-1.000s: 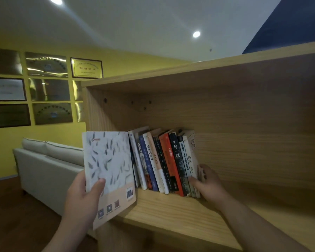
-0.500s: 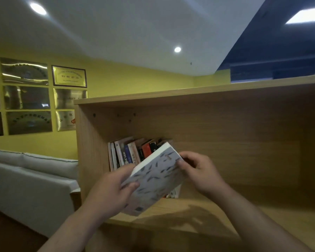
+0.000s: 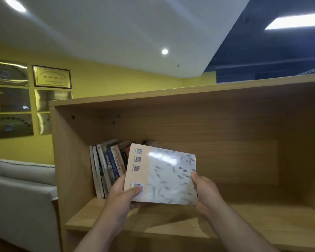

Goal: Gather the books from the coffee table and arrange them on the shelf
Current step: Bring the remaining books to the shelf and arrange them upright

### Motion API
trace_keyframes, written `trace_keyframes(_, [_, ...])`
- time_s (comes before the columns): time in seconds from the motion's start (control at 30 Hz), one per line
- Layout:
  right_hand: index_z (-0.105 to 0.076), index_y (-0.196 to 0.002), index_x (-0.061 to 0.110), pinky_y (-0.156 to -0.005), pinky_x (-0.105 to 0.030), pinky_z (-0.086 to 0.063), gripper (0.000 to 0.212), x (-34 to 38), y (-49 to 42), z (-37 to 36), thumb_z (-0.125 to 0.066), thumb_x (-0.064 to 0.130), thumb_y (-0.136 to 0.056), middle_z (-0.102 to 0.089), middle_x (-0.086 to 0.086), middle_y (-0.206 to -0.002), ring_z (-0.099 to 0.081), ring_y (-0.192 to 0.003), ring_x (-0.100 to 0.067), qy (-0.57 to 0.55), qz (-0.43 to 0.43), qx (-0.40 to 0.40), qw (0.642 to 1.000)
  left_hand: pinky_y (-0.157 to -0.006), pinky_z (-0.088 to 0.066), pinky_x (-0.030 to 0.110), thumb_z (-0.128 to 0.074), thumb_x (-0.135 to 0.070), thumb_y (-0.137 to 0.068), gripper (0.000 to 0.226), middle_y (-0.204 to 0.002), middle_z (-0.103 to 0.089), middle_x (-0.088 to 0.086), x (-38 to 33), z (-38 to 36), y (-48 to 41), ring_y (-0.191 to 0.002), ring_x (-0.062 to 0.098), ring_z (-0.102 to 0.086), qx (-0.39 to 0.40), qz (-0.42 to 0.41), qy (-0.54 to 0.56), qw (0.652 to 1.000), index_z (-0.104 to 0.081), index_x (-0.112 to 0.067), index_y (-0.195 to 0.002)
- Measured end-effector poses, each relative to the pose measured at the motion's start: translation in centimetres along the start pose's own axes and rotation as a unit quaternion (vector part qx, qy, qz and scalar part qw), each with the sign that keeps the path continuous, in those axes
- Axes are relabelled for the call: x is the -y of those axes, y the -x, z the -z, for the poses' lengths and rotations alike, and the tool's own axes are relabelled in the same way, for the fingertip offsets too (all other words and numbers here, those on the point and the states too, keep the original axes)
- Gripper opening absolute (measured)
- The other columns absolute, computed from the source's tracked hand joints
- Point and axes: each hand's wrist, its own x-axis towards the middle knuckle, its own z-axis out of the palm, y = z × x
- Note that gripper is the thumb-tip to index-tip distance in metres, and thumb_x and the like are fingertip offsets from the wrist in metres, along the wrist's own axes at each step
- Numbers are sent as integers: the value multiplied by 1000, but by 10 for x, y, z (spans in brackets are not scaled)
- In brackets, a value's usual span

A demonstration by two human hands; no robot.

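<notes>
A white book (image 3: pixel 164 177) with a grey fish pattern and a tan strip of QR codes is held sideways in front of the wooden shelf (image 3: pixel 244 222), back cover facing me. My left hand (image 3: pixel 122 195) grips its lower left corner, thumb on the barcode. My right hand (image 3: pixel 205 193) holds its right edge. Behind it, a row of books (image 3: pixel 107 168) leans rightward against the shelf's left wall; the right end of the row is hidden by the held book.
The shelf compartment to the right of the books is wide and bare wood. A grey sofa (image 3: pixel 20 193) stands left of the shelf. Framed plaques (image 3: pixel 51 76) hang on the yellow wall.
The book went from my left hand alone, upright at the left, to both hands in front of the row, and turned sideways. My right hand left the row's end.
</notes>
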Motion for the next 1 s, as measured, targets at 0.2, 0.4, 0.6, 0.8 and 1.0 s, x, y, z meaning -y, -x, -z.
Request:
trace_keyframes(0.2, [-59, -134, 8, -90, -51, -55, 48, 5, -13, 16, -60, 41, -99, -69, -13, -121, -67, -98, -30, 15, -6, -14, 1000, -67, -58, 27, -61, -10, -94, 42, -107, -67, -16, -13, -1, -13, -92, 10, -66, 34, -203, -241, 948, -57, -46, -115])
trace_keyframes(0.4, [-55, -124, 3, -94, -59, -55, 55, 45, 11, 21, -44, 52, -103, -71, -30, -117, -68, -112, -47, -27, -33, 110, 993, -93, -53, 30, -69, 0, -77, 54, -118, -70, -5, 0, -21, -4, -107, 13, -67, 53, -512, -513, 687, -66, -31, -121])
trace_keyframes(0.6, [-53, -126, 10, -78, -57, -60, 24, 38, -2, 36, -47, 3, -103, -75, -28, -107, -75, -95, -44, -10, 8, 67, 998, -89, -51, 16, -59, 8, -86, 91, -151, -34, -12, -5, -37, 12, -117, -11, -50, 101, -103, -162, 976, -19, -39, -153])
trace_keyframes(0.8, [-61, -123, 24, -63, -44, -62, 31, 24, -17, 28, -46, 3, -106, -79, -16, -101, -78, -77, -32, 72, 43, 81, 993, -84, -57, 55, -49, -18, -100, 24, -100, -75, 19, -7, -48, -6, -91, 37, -73, 138, 75, -7, 988, -64, -14, -118])
trace_keyframes(1.0, [-42, -150, 24, -95, -34, -56, 63, 1, -35, -4, -71, 20, -94, -44, -4, -146, -64, -113, -18, 379, 191, 20, 905, -80, -61, 45, -57, -9, -97, 23, -99, -78, 0, 19, -51, -33, -90, 23, -75, 21, 6, -3, 1000, -70, -21, -111])
